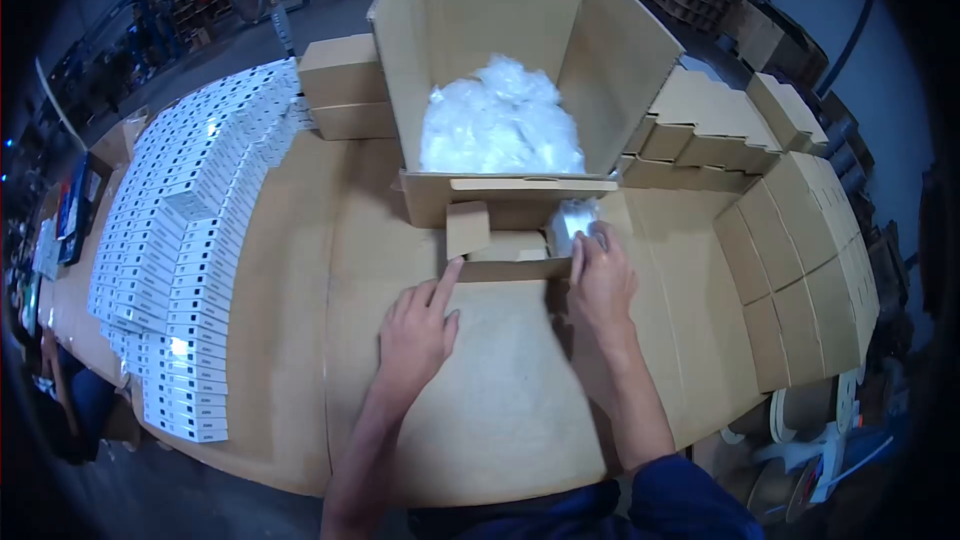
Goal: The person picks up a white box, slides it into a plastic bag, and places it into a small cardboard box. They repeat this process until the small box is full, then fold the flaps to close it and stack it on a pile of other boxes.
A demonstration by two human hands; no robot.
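A small open cardboard box (520,271) lies in front of me, close against the large carton, with a square brown flap (467,230) raised at its left end. My left hand (416,333) has its index finger stretched out, the tip right at the box's front left corner; it holds nothing. At the right end of the box, my right hand (602,282) pinches a clear plastic-wrapped piece (573,224) between thumb and fingers. The fingers partly cover this piece.
The large carton (520,0) holds a heap of clear plastic bags (500,120). Stacked white boxes (165,260) with dark squares fill the left side. Brown boxes (800,270) are stacked at right, and more brown boxes (345,85) stand behind left. Cardboard covers the table (480,400).
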